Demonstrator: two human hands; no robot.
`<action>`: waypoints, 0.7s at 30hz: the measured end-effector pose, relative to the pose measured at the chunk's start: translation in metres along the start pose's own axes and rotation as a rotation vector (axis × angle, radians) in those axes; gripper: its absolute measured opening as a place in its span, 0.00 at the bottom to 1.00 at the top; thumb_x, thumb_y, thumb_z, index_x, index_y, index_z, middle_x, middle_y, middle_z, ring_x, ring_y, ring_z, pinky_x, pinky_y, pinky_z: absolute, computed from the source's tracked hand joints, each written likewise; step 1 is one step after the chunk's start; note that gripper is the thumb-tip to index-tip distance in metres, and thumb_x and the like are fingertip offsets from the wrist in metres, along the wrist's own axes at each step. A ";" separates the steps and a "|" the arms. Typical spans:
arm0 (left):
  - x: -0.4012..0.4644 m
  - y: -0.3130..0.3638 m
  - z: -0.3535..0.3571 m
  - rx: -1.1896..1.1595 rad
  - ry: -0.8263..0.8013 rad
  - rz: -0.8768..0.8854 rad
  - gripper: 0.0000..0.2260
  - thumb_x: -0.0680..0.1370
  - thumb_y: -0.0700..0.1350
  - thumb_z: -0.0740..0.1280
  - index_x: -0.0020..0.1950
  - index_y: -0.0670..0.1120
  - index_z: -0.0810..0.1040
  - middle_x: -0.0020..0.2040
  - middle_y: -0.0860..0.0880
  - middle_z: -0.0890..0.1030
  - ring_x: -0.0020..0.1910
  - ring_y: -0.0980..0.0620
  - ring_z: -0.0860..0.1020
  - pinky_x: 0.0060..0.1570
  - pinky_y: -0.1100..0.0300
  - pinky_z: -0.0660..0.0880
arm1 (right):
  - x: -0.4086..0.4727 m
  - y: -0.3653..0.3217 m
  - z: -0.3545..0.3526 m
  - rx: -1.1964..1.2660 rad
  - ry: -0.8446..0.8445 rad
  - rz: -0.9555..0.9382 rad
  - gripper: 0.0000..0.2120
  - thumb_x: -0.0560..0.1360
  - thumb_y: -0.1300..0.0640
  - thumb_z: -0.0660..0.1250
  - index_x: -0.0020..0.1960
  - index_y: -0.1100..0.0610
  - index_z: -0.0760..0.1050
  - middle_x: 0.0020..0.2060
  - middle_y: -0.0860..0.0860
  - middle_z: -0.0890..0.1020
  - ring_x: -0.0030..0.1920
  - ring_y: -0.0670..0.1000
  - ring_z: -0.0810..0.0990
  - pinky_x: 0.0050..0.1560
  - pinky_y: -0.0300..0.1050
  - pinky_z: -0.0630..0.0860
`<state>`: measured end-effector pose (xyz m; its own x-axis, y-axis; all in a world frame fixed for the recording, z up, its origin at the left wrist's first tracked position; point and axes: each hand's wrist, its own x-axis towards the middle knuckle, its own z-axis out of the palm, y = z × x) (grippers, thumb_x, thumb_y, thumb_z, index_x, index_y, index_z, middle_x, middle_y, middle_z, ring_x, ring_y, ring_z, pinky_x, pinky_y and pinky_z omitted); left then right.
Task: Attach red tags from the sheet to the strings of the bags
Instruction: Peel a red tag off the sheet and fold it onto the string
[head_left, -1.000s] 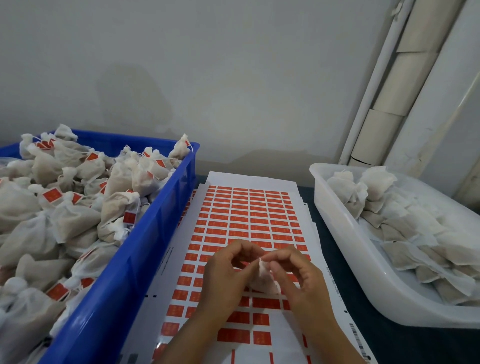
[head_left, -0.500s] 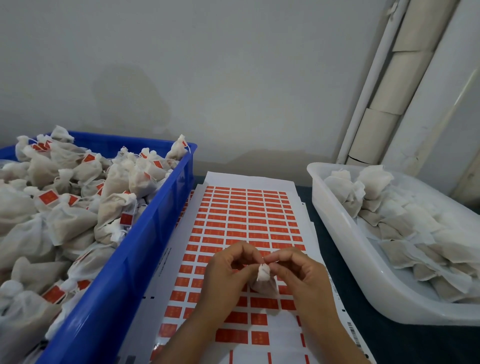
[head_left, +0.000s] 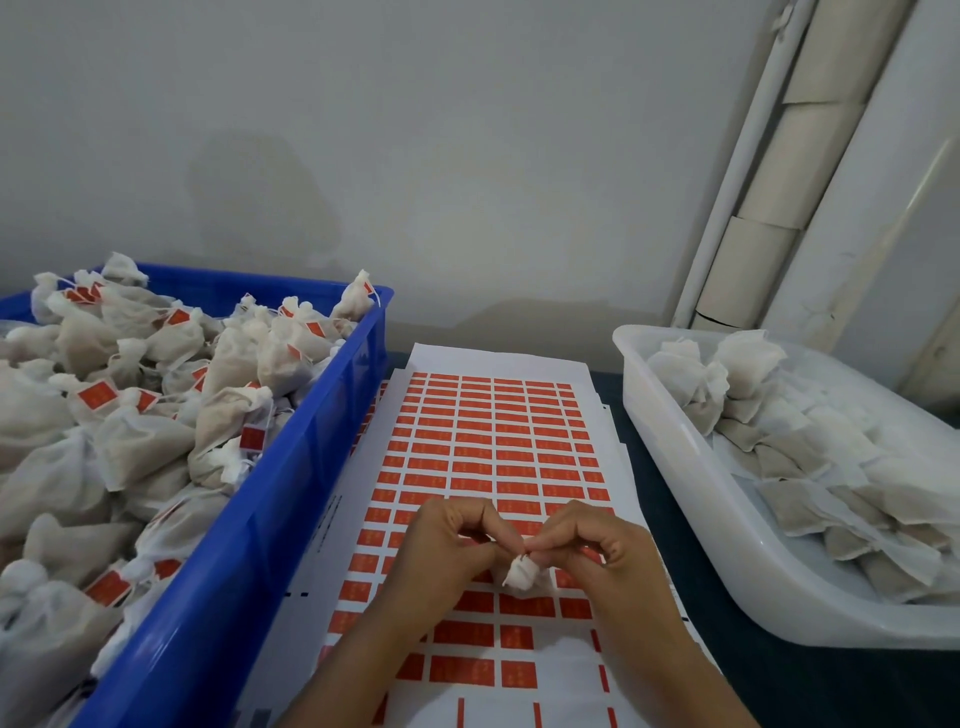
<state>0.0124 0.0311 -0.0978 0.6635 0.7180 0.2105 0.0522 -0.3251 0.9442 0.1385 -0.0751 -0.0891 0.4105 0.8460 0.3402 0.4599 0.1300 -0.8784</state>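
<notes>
Head view: vs half a second back, both hands sit a bit lower over the tag sheet (head_left: 483, 447) and the bag's gathered top has dropped from between the thumbs to just under the fingertips; bins and sheet haven't moved. Left hand (head_left: 447, 545) has fingers curled, thumb and forefinger pinched at the meeting point with the right hand (head_left: 597, 551), which is curled the same way; both pinch something tiny between them above the small white mesh bag (head_left: 522, 571), string or tag, can't tell which. Bag hangs just below the fingertips, over the sheet's lower middle rows, only its bunched white neck showing, body mostly hidden by the hands. Its long axis looks roughly vertical, neck up toward the fingers, but too little shows to be sure. Sheet is white with a grid of red tags, long axis running away from the person, several cells near the bottom bare. Blue crate (head_left: 260, 519) to the left holds tagged bags; white tub (head_left: 670, 457) to the right holds untagged ones, on a dark table (head_left: 810, 691).
</notes>
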 end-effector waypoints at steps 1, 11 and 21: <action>0.000 0.000 0.000 0.005 0.003 0.002 0.15 0.71 0.31 0.68 0.33 0.50 0.83 0.34 0.52 0.82 0.37 0.52 0.81 0.39 0.64 0.79 | -0.001 0.000 0.001 0.007 -0.001 0.025 0.17 0.72 0.68 0.67 0.36 0.47 0.81 0.36 0.46 0.82 0.42 0.47 0.80 0.45 0.33 0.76; -0.003 -0.001 0.005 -0.045 0.034 -0.021 0.15 0.71 0.31 0.69 0.33 0.50 0.81 0.34 0.52 0.83 0.35 0.53 0.81 0.36 0.66 0.78 | 0.000 0.002 0.001 -0.021 -0.011 0.008 0.14 0.72 0.66 0.67 0.36 0.48 0.80 0.37 0.45 0.81 0.42 0.48 0.79 0.46 0.36 0.77; 0.000 -0.003 0.005 -0.010 0.061 -0.017 0.11 0.71 0.34 0.71 0.34 0.50 0.81 0.35 0.53 0.83 0.37 0.52 0.82 0.39 0.64 0.79 | -0.002 0.006 0.012 -0.147 -0.076 0.018 0.06 0.76 0.58 0.64 0.42 0.48 0.71 0.40 0.41 0.76 0.45 0.40 0.75 0.47 0.31 0.74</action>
<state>0.0158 0.0289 -0.1018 0.6160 0.7595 0.2091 0.0553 -0.3065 0.9503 0.1307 -0.0699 -0.0993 0.3617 0.8849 0.2936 0.5653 0.0423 -0.8238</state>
